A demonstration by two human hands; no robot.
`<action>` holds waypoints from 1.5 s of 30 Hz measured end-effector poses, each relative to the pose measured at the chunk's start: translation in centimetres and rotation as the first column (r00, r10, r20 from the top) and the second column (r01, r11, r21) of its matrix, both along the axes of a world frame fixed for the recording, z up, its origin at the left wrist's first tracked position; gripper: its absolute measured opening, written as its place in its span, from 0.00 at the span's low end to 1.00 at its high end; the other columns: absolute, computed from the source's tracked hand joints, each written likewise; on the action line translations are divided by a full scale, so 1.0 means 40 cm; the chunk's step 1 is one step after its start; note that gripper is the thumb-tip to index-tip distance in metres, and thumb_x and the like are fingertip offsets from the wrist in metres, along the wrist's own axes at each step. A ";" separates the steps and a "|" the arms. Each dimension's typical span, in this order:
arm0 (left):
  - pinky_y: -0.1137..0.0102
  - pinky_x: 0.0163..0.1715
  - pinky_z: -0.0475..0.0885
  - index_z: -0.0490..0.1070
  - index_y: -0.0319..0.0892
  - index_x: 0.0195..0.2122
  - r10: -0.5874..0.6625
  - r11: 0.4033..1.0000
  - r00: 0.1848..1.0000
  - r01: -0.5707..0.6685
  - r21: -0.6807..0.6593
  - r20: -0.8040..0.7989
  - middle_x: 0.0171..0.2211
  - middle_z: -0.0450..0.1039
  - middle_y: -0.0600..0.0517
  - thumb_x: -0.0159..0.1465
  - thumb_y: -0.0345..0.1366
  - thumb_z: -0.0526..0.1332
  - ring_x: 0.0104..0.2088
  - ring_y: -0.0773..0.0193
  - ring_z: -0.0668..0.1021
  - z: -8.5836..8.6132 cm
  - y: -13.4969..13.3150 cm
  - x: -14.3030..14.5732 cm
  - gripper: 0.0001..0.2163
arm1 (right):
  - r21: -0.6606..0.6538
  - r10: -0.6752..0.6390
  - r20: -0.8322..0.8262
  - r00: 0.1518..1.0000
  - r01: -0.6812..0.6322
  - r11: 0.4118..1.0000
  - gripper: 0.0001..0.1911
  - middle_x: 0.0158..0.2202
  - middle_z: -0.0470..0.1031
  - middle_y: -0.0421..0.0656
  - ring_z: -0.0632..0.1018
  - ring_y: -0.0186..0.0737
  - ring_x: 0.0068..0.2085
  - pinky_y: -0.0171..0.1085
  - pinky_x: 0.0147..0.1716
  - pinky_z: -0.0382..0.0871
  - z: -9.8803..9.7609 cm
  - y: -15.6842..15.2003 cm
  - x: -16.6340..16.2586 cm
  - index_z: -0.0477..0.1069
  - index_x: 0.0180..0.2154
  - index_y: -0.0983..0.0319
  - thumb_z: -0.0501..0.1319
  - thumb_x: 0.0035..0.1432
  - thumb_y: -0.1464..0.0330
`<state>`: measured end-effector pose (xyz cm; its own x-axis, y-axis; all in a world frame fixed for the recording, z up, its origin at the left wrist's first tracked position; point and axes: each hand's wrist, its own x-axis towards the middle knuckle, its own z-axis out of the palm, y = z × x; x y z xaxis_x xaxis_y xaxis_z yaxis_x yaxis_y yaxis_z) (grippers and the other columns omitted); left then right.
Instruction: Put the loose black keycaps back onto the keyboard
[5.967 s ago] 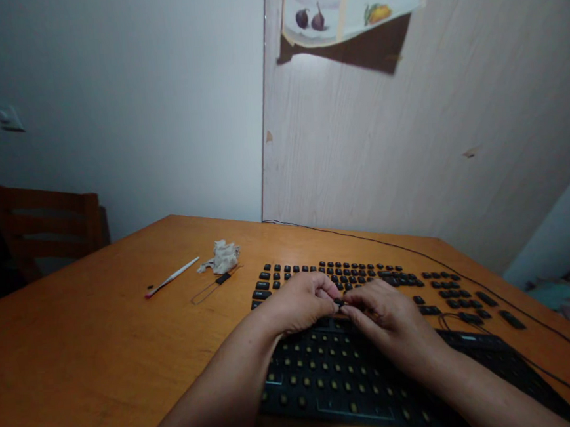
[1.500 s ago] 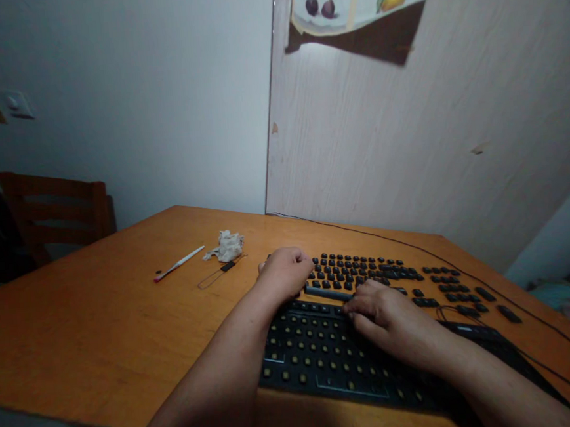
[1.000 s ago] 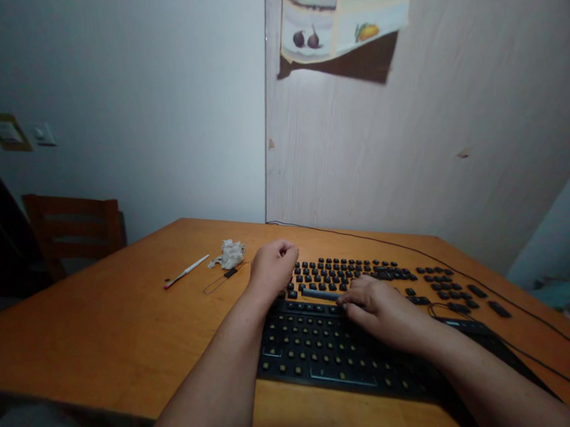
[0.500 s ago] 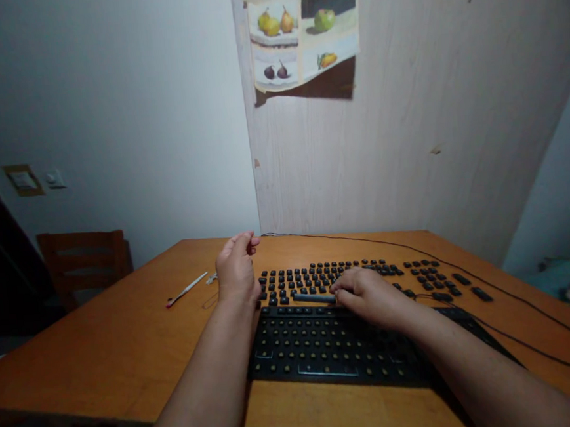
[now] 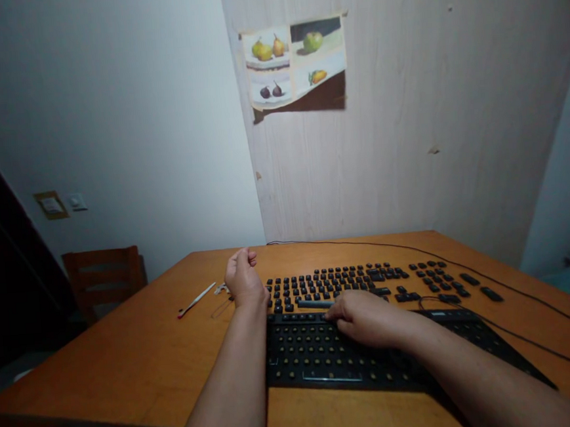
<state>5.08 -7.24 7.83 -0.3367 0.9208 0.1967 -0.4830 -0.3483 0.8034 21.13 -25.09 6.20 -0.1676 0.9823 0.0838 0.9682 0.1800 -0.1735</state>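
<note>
A black keyboard base (image 5: 326,361) with its keycaps off lies on the orange table (image 5: 128,357). Behind it, loose black keycaps (image 5: 349,276) stand in rows on the table. My right hand (image 5: 364,314) rests on the top edge of the base, fingers curled onto the right end of a long space-bar keycap (image 5: 312,303). At the left end of the keycap rows my left hand (image 5: 242,279) is lifted in a loose fist. Whether anything is inside it is hidden.
Left of my left hand lie a white stick with a red tip (image 5: 196,300), a thin wire puller (image 5: 219,309) and a crumpled tissue (image 5: 220,287), mostly hidden. The keyboard cable (image 5: 543,302) runs along the back and right. A wooden chair (image 5: 105,277) stands at the left.
The view has tilted up, so more wall shows. My left hand left the keycaps and rose into a fist at the left end of the rows. My right hand stays on the long keycap.
</note>
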 end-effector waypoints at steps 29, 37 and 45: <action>0.77 0.13 0.47 0.68 0.40 0.29 -0.195 0.980 0.980 0.196 0.024 -0.046 0.11 0.51 0.65 0.50 0.40 0.65 0.11 0.75 0.54 -0.007 -0.003 -0.003 0.11 | 0.446 -0.169 -0.343 0.924 0.319 0.836 0.10 0.34 0.79 0.43 0.77 0.42 0.38 0.40 0.39 0.69 0.064 0.020 0.118 0.78 0.35 0.59 0.57 0.60 0.65; 0.78 0.13 0.47 0.68 0.40 0.29 -0.245 0.969 0.968 0.246 0.007 -0.059 0.11 0.51 0.65 0.51 0.39 0.65 0.12 0.75 0.54 -0.011 -0.016 0.007 0.10 | 0.397 -0.193 -0.232 0.953 0.274 0.876 0.10 0.35 0.80 0.44 0.77 0.42 0.38 0.39 0.38 0.68 0.104 0.039 0.099 0.78 0.35 0.58 0.57 0.61 0.66; 0.78 0.13 0.47 0.70 0.39 0.31 -0.267 0.964 0.962 0.267 -0.001 -0.057 0.12 0.50 0.65 0.51 0.39 0.65 0.13 0.76 0.53 -0.016 -0.031 0.019 0.11 | 0.172 -0.341 -0.019 0.940 0.339 0.925 0.09 0.36 0.81 0.46 0.78 0.43 0.37 0.37 0.35 0.66 0.080 0.196 0.138 0.80 0.34 0.61 0.61 0.56 0.69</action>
